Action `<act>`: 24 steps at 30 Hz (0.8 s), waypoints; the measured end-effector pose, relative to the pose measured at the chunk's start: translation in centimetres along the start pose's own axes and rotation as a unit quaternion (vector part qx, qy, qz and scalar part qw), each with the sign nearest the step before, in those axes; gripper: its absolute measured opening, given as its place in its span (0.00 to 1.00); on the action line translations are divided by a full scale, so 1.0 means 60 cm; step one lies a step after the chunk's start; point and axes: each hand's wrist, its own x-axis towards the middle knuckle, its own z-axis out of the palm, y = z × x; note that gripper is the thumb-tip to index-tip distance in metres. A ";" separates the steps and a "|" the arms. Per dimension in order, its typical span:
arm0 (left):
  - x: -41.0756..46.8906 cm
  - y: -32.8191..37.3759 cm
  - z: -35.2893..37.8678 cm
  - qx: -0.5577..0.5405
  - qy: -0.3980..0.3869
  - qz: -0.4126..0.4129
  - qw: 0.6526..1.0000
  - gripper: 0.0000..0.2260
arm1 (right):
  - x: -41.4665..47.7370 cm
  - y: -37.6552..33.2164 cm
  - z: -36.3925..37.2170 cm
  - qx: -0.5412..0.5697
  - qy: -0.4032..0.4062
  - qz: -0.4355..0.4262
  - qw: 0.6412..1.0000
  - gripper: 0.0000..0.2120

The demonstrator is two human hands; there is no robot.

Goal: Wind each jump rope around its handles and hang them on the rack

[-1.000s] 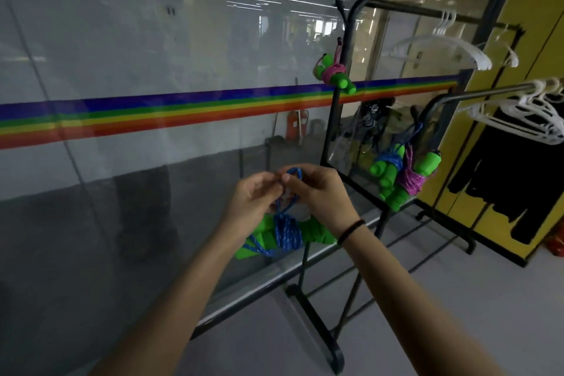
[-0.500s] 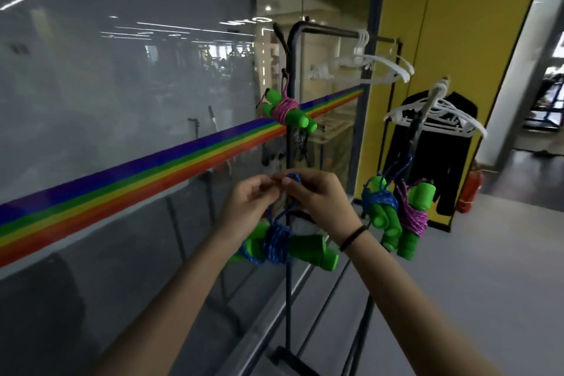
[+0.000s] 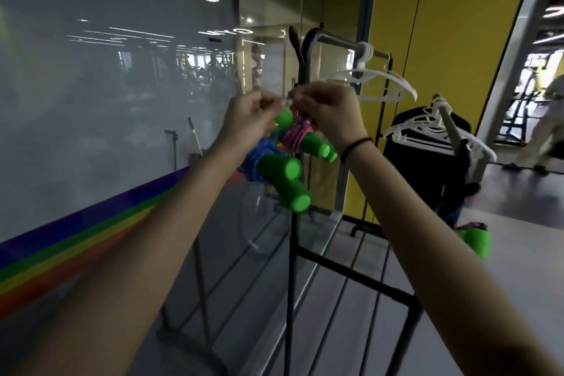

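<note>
Green at the handles, blue at the winding: pinching the free loop of the wound jump rope [image 3: 276, 174] with the left hand [image 3: 248, 122] and, touching it, the right hand [image 3: 331, 119], fingers curled tight. Dangling the bundle just in front of a pink-wound jump rope [image 3: 297, 136], apparently hung already on the black rack [image 3: 306, 50]. Seemingly working on the hanging step; next, slipping that loop over a prong without dislodging the neighbour.

Green handles [image 3: 279, 175], blue rope [image 3: 253, 159] and pink rope [image 3: 294, 134], black rack [image 3: 308, 49], rainbow stripe [image 3: 76, 247], yellow wall [image 3: 451, 9]
</note>
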 end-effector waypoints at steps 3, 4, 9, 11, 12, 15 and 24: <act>0.093 0.019 0.000 0.035 0.026 0.041 0.998 0.05 | 0.096 -0.005 -0.005 -0.018 0.014 -0.054 0.998 0.06; 0.123 0.027 0.001 0.052 0.032 0.054 0.997 0.05 | 0.126 -0.007 -0.006 -0.041 0.022 -0.076 0.996 0.05; 0.243 0.052 0.003 0.072 0.054 0.098 0.991 0.05 | 0.250 -0.009 -0.016 -0.107 0.084 -0.131 0.982 0.05; 0.268 0.051 0.007 0.082 0.055 0.094 0.991 0.03 | 0.274 -0.003 -0.018 -0.110 0.091 -0.129 0.981 0.05; 0.276 0.046 0.009 0.087 0.056 0.091 0.991 0.04 | 0.281 0.004 -0.019 -0.110 0.087 -0.122 0.983 0.05; 0.277 0.017 0.015 0.071 0.045 0.059 0.995 0.06 | 0.279 0.030 -0.019 -0.100 0.055 -0.088 0.990 0.05; 0.231 -0.036 0.015 0.071 -0.032 -0.043 0.996 0.04 | 0.238 0.072 -0.016 -0.173 0.021 -0.075 0.982 0.08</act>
